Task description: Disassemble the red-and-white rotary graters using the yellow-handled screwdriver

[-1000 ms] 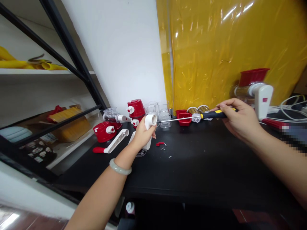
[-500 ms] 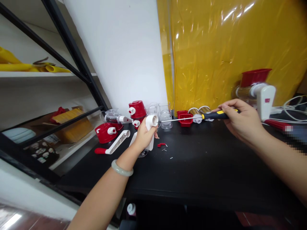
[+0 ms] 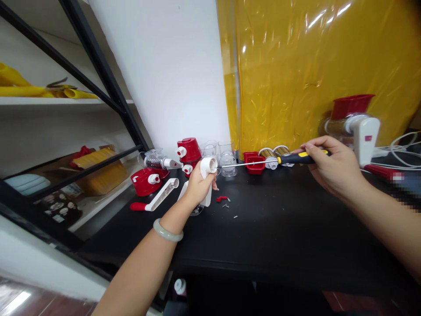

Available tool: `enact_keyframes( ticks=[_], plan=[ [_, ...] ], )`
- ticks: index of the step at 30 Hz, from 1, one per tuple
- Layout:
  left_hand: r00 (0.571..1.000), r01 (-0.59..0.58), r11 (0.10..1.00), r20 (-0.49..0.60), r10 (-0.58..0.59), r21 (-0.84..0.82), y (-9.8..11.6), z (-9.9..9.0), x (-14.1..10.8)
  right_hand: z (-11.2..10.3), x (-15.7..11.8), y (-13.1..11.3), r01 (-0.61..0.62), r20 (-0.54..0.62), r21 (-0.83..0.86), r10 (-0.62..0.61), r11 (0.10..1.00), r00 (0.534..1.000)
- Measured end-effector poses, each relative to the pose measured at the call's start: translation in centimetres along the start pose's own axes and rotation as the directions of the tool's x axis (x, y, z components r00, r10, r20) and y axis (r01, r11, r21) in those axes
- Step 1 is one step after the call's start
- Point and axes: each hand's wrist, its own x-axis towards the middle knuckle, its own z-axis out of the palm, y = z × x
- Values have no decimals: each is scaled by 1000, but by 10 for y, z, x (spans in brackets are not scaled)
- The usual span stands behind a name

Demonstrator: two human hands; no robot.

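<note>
My left hand point(image 3: 198, 183) is wrapped round a white plastic part point(image 3: 208, 166) with a round open end. My right hand point(image 3: 329, 160) grips the black and yellow handle of a long screwdriver point(image 3: 297, 158). The screwdriver's shaft runs level to the left, its tip at the round end of the white part; whether it touches a screw is too small to tell. Below my left hand lie a small red piece point(image 3: 221, 199) and several tiny metal bits. A white crank with a red handle point(image 3: 161, 196) rests on the table to the left.
On the black table point(image 3: 279, 237) stand red housings point(image 3: 144, 182), clear cups point(image 3: 227, 163), red trays point(image 3: 254, 163) and metal grater drums point(image 3: 269, 157). An assembled red and white grater point(image 3: 365, 136) and white cables are at the right. A black-framed shelf point(image 3: 95, 57) borders the left.
</note>
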Motion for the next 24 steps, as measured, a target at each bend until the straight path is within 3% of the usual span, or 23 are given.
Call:
enact_keyframes(
  ticks=[9, 14, 18, 21, 24],
  plan=[
    [999, -10, 1000, -41, 11, 13, 0, -1, 1, 2, -3, 0, 163, 45, -93, -159, 982, 986],
    [997, -18, 1000, -78, 19, 8, 2, -2, 2, -3, -6, -3, 227, 125, -419, -192, 879, 973],
    [993, -25, 1000, -111, 27, 17, 0, -6, 4, -7, -11, -10, 197, 177, -555, -117, 808, 977],
    [991, -30, 999, -130, 35, 40, -2, -8, 5, -8, -10, -11, 195, 183, -545, -111, 815, 977],
    [987, -31, 998, -153, 39, 57, -3, -8, 4, -4, -7, -9, 86, 162, -306, -38, 948, 986]
  ],
)
